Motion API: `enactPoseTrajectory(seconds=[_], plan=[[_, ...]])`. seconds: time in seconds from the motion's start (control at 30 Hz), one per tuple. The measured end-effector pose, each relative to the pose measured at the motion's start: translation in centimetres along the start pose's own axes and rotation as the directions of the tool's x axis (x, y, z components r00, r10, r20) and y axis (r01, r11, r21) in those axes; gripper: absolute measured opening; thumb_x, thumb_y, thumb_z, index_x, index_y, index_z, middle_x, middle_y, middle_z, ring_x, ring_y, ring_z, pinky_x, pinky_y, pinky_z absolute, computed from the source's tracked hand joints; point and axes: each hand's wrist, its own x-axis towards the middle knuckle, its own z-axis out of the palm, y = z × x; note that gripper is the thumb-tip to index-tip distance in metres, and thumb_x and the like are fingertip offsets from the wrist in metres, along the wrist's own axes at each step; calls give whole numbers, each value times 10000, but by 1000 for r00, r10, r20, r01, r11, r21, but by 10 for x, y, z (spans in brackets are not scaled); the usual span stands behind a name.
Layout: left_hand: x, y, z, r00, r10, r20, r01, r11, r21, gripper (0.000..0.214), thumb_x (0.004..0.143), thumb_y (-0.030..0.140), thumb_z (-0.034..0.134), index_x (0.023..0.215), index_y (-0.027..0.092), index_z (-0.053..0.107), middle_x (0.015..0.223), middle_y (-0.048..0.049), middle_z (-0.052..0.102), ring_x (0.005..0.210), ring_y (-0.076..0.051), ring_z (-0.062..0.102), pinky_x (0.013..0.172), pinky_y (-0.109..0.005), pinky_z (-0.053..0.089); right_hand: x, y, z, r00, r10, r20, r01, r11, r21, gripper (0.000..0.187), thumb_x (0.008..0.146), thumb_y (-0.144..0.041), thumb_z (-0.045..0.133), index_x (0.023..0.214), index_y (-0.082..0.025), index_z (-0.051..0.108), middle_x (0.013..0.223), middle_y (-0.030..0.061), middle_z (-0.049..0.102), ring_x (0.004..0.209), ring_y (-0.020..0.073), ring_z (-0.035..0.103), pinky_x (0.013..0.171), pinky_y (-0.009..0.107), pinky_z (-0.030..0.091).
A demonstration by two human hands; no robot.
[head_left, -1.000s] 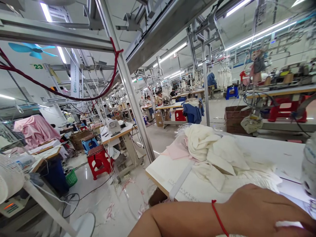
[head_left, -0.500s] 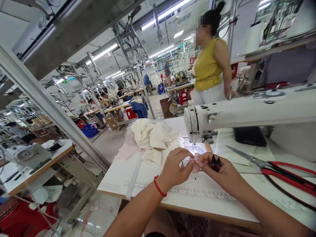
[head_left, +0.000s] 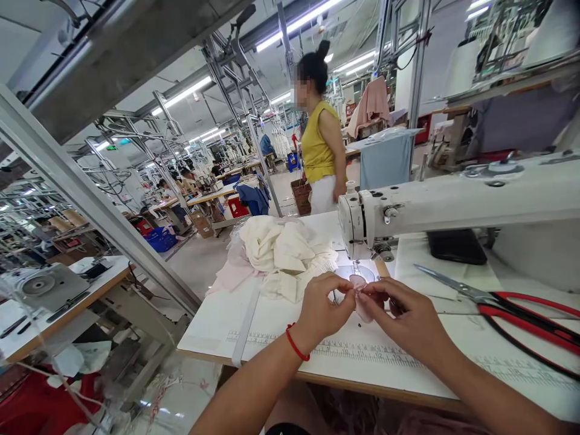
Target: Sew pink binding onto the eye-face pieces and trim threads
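Observation:
My left hand [head_left: 325, 307], with a red string bracelet [head_left: 296, 342] on its wrist, pinches a small pink fabric piece [head_left: 364, 300] between finger and thumb. My right hand [head_left: 401, 314] holds the same piece from the other side. The piece hangs just in front of a white industrial sewing machine [head_left: 435, 208], near its needle area. Red-handled tailor's shears [head_left: 512, 317] lie open to the right of my right hand. A heap of cream fabric [head_left: 283, 257] sits beyond my left hand on the white table [head_left: 362, 374], which has a printed measuring scale.
A co-worker in a yellow top [head_left: 319, 136] stands beyond the table. A black pad [head_left: 457, 246] lies behind the machine. A slanted metal post [head_left: 99, 202] runs along the table's left side. Rows of sewing stations, crates and stools stretch back through the hall.
The view has turned slightly since half a second ago, after a larger swing from the left. The co-worker has moved left, and the dark bit at my right hand no longer shows.

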Motion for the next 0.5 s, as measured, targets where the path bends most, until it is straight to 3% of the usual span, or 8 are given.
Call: enactPoseTrajectory(seconds=[0.27, 0.37, 0.43, 0.5], plan=[[1, -4, 1, 991, -128, 43, 132, 984, -121, 70, 861, 181, 758, 808, 197, 715, 849, -56, 759, 829, -210, 709, 832, -361, 608, 3, 10, -1, 998, 14, 60, -12, 1000, -29, 307, 977, -509, 638, 808, -267, 719, 668, 23, 699, 559, 189, 625, 506, 303, 523], [1, -8, 0, 972, -210, 102, 226, 956, -185, 91, 901, 206, 745, 820, 182, 711, 853, -47, 741, 810, -185, 693, 822, -342, 609, 2, 13, 0, 995, -76, 68, 81, 994, -79, 233, 1000, -427, 635, 847, -270, 714, 692, 15, 697, 547, 182, 614, 504, 304, 522], [2, -11, -1, 953, -254, 167, 288, 931, -224, 102, 920, 214, 737, 829, 173, 717, 833, -38, 727, 779, -165, 674, 800, -325, 604, 0, 15, -2, 983, -171, 70, 180, 974, -139, 142, 1012, -345, 641, 952, -277, 750, 769, 23, 709, 597, 182, 634, 553, 310, 536], [2, -12, -4, 930, -288, 229, 344, 903, -256, 94, 923, 216, 739, 846, 164, 728, 828, -35, 719, 779, -153, 657, 808, -312, 592, -4, 19, -7, 955, -281, 99, 296, 935, -198, 165, 1025, -276, 629, 1087, -294, 781, 886, 42, 749, 691, 187, 685, 614, 309, 558]])
